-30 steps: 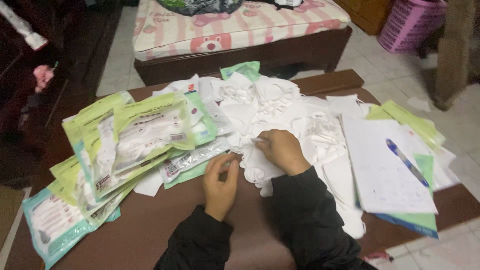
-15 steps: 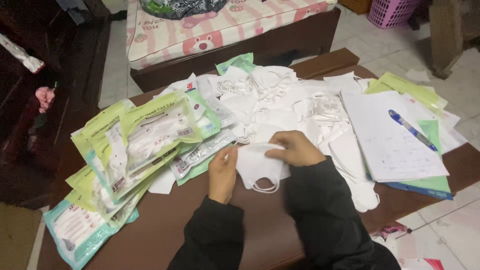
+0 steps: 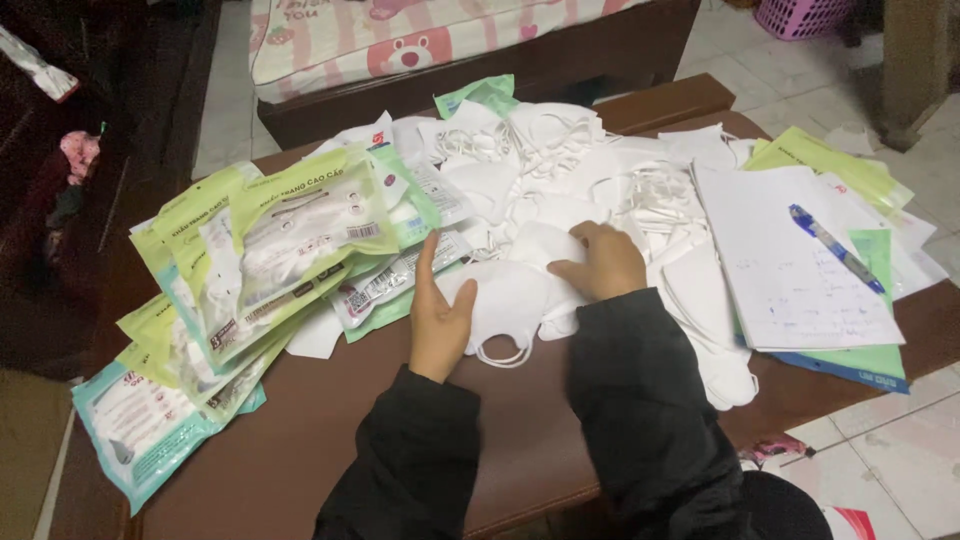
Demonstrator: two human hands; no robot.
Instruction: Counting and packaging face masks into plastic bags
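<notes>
A small stack of white face masks (image 3: 510, 300) lies on the brown table (image 3: 300, 430) in front of me, ear loops hanging toward me. My left hand (image 3: 438, 312) stands on edge with straight fingers, pressed against the stack's left side. My right hand (image 3: 600, 262) rests on top of the stack's right side, fingers curled over the masks. Behind it spreads a loose heap of white masks (image 3: 560, 170).
Green and teal mask packets (image 3: 260, 250) are piled at the left. A sheet of paper (image 3: 790, 270) with a blue pen (image 3: 835, 248) lies at the right over green packets. A bed (image 3: 420, 40) stands beyond the table, a pink basket (image 3: 805, 15) far right.
My hands have pulled a few masks out of the heap toward me and squared them into a small stack. The camera has moved closer and slightly left.
</notes>
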